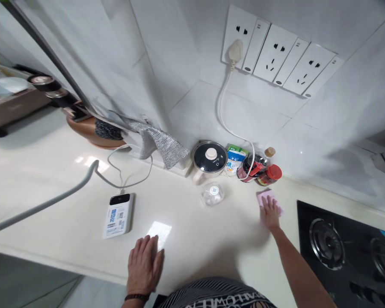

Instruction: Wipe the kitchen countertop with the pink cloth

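Head view: our right hand (270, 214), fingers spread, lies on a cloth (264, 193) near the back edge of the countertop (192, 239); our left hand (143, 263) rests released. Work done or left: indeterminable.

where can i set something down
A wide bare patch lies between the left hand and the right hand on the pink cloth, in front of the clear container. Another lies between that container and the white power bank. Crowding runs along the wall, from lidded pot to red-lidded jar.
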`<state>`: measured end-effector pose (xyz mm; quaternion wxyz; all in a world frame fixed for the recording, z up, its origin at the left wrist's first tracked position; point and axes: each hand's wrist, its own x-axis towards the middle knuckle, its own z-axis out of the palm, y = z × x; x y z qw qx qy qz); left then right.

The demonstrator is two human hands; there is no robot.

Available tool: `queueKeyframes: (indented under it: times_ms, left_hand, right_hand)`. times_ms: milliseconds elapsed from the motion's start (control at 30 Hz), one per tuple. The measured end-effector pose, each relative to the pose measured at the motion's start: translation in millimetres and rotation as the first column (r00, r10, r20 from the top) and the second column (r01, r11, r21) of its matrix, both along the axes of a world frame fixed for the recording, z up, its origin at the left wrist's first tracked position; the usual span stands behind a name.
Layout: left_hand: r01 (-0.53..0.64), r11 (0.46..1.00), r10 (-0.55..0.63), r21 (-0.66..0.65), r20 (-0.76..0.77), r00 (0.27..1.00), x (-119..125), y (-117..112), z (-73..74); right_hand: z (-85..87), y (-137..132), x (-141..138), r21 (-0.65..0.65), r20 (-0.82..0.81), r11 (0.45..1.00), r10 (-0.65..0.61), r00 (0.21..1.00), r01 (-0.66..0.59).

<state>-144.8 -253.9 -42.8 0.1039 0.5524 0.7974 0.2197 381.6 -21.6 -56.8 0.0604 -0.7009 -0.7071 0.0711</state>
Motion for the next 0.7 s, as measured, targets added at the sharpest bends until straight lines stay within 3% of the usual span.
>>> queueKeyframes:
  times_ms: [67,133,400,567,700]
  left_hand:
    - [0.002,1.0,-0.002,0.003,-0.014,1.0,0,0,-1.1]
    - [-0.001,1.0,0.0,-0.006,-0.024,1.0,0,0,-1.2]
    - [-0.006,0.995,-0.003,-0.099,-0.092,0.996,-2,0,-1.5]
    - [-0.015,0.995,0.004,-0.096,-0.112,0.994,-1,-1,-3.3]
    - [-0.038,0.994,0.028,-0.101,-0.104,0.994,2,1,-0.1]
  right_hand:
    - [-3.3,5,41,0.021,-0.002,0.99,-0.136,0.991,0.136]
    - [-3.0,22,61,0.005,0.003,0.979,-0.204,0.979,0.204]
    - [-0.8,116,49,-0.091,0.059,0.992,-0.085,0.995,0.09]
    - [2.1,129,104,-0.105,0.173,0.983,-0.13,0.976,0.15]
    - [8.3,127,136,0.015,0.317,0.988,-0.152,0.936,0.156]
